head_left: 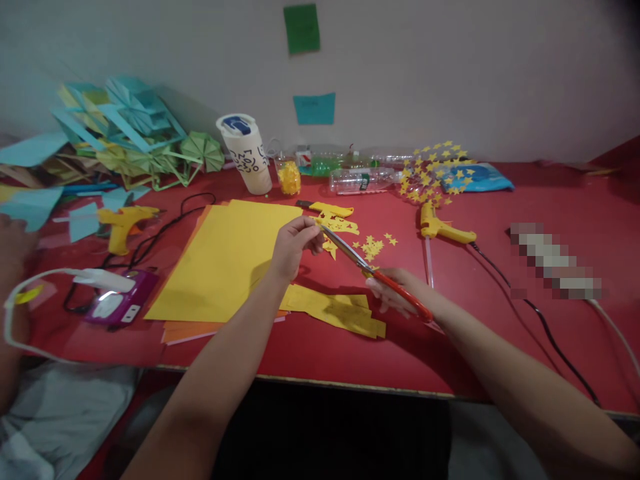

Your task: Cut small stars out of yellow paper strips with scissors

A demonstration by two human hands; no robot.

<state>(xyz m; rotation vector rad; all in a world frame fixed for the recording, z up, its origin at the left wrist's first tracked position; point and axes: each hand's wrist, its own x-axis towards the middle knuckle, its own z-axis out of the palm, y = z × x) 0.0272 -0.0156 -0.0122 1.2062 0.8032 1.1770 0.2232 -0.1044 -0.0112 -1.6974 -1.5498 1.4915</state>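
Note:
My right hand (400, 293) is closed round the red handles of a pair of scissors (373, 270), whose blades point up and left. My left hand (295, 245) pinches a small piece of yellow paper (330, 248) at the blade tips. Just beyond lie small cut yellow stars (373, 247) and a yellow strip with cut-outs (336, 219). A stack of yellow and orange sheets (225, 260) lies under my left forearm, and yellow offcuts (335, 310) lie between my arms.
Two yellow glue guns (125, 223) (443, 229) with black cords lie on the red table (500, 347). A white cup (247, 157), plastic bottles (360, 179), a star cluster (435, 170) and folded blue-green paper shapes (130, 133) stand at the back. A purple device (117, 303) lies left, beside another person's arm (13, 287).

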